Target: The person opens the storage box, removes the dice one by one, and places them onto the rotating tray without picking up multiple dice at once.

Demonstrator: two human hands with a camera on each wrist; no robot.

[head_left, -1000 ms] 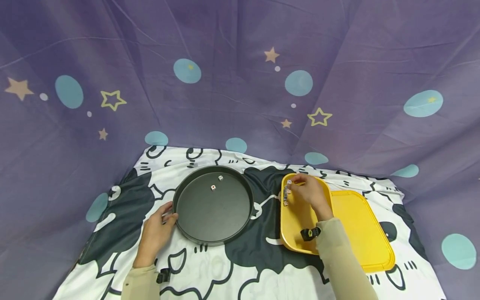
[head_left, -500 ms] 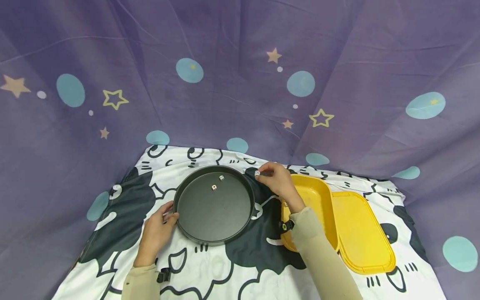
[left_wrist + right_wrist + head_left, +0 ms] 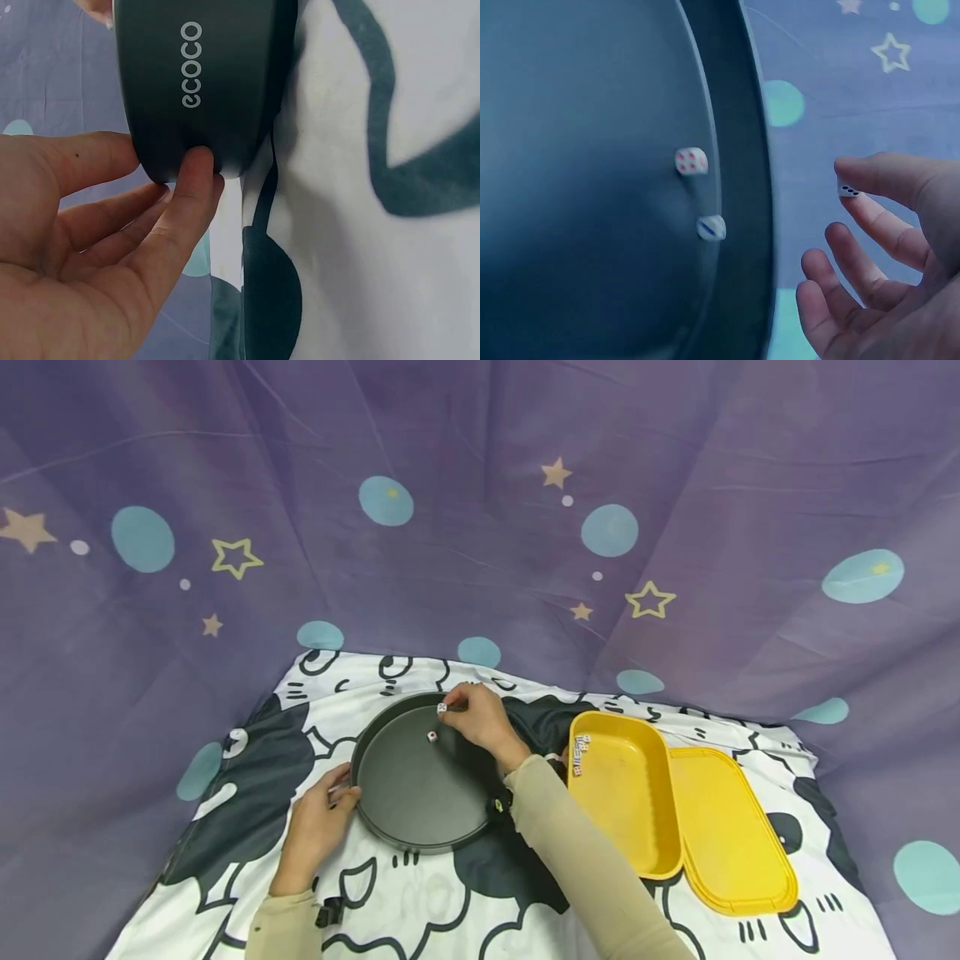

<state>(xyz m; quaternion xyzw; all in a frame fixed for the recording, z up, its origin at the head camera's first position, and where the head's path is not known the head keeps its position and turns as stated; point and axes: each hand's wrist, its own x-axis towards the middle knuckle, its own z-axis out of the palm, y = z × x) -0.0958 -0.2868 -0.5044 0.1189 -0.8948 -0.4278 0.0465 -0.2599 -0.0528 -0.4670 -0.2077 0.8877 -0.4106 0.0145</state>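
While the left hand [image 3: 318, 827] grips the round tray [image 3: 412, 789], right hand [image 3: 483, 722]: thumb and index finger pinch a white die [image 3: 848, 189], black pips showing, over the tray's far side as the head view has it; remaining fingers loosely bent, carrying nothing.
Left-hand fingers: clasped on the tray's left edge, tips bearing on rim and outer wall.
Tray contents: a red-pipped die [image 3: 691, 161] and, near it, a blue-marked die [image 3: 711, 227], its face blurred; both lie on the floor toward the far wall.
Obstruction: right sleeve [image 3: 585, 860] passes in front of the cloth between tray and box, covering the box's near left corner from my side.
Box: yellow box [image 3: 622, 802], right of the tray and apart from it; a row of dice [image 3: 581, 756] along its left wall, too small to count.
Lid: yellow lid [image 3: 738, 835], flat, just beside the box's right side.
Lettering: "ecoco", pale print on the tray's outer wall.
Finish: tray black, matt, shallow, circular; box smooth, corners rounded.
Surface: white cloth [image 3: 427, 906], black cartoon print, lightly wrinkled.
Backdrop: purple curtain [image 3: 480, 577], creased, printed with stars and teal spots.
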